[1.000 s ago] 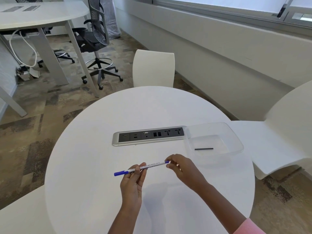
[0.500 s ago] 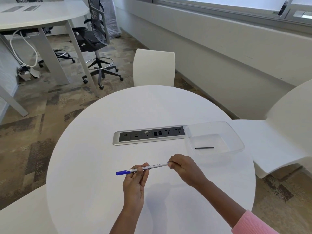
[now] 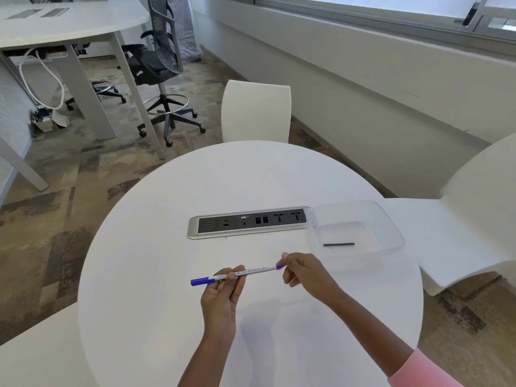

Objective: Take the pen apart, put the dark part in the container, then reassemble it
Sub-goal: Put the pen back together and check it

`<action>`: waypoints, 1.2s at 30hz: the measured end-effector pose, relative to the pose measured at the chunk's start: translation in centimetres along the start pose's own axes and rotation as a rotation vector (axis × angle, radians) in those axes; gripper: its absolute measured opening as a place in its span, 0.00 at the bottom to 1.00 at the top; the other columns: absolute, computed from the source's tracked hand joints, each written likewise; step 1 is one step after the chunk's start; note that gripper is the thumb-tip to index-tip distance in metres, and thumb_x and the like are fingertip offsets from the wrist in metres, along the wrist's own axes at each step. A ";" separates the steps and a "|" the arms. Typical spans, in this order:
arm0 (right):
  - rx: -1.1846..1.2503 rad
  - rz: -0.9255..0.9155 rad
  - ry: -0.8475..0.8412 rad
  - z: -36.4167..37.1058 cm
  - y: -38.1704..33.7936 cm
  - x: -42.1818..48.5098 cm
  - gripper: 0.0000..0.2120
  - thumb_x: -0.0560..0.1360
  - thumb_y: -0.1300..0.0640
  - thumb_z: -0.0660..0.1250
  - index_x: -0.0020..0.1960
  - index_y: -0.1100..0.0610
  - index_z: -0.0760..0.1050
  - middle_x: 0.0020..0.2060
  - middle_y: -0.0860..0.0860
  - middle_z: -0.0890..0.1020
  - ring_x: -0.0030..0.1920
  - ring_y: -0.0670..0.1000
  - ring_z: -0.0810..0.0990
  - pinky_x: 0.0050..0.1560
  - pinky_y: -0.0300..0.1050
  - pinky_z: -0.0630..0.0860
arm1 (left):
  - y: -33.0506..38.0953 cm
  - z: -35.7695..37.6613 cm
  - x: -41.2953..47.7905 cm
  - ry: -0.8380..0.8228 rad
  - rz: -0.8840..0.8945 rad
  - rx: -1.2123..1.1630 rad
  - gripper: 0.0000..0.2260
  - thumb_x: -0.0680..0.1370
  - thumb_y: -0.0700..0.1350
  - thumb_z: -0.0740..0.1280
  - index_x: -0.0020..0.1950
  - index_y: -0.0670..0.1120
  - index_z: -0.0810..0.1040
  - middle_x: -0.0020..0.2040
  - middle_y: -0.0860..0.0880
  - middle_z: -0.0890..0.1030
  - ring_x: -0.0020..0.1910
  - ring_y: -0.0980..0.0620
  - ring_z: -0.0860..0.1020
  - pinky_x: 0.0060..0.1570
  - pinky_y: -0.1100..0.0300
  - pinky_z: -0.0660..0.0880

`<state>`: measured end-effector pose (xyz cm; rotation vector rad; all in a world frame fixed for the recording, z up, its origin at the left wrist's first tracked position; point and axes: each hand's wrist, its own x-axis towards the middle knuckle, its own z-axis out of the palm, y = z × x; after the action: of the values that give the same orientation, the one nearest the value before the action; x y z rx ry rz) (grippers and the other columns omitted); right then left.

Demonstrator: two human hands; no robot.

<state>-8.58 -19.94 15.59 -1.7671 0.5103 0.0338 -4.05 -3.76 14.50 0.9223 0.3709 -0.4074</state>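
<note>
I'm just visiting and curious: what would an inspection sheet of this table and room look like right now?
Surface: round white table, socket panel set into it.
Job's things: blue-capped pen held above the table; dark part lying in the clear container.
Clutter: nothing seen.
Hands: left hand pinches the pen's barrel; right hand pinches its other end.
Cables: white cable looped under the far desk.
Surroundings: white chair, office chair, carpet.

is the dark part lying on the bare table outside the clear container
No, the dark part lies flat on the floor of the clear plastic container, not on the round white table.
</note>
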 end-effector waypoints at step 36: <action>0.006 -0.042 -0.048 -0.4 -0.6 0.0 0.19 0.80 0.54 0.52 0.37 0.53 0.77 0.27 0.50 0.76 0.29 0.44 0.74 0.35 0.35 0.74 | 0.5 0.0 0.2 -0.015 -0.003 -0.015 0.07 0.77 0.33 0.59 0.43 0.38 0.74 0.33 0.46 0.85 0.35 0.53 0.84 0.36 0.65 0.80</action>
<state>-8.49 -20.23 16.24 -1.7661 0.4381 0.0444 -3.60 -3.55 14.73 0.9038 0.3616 -0.4135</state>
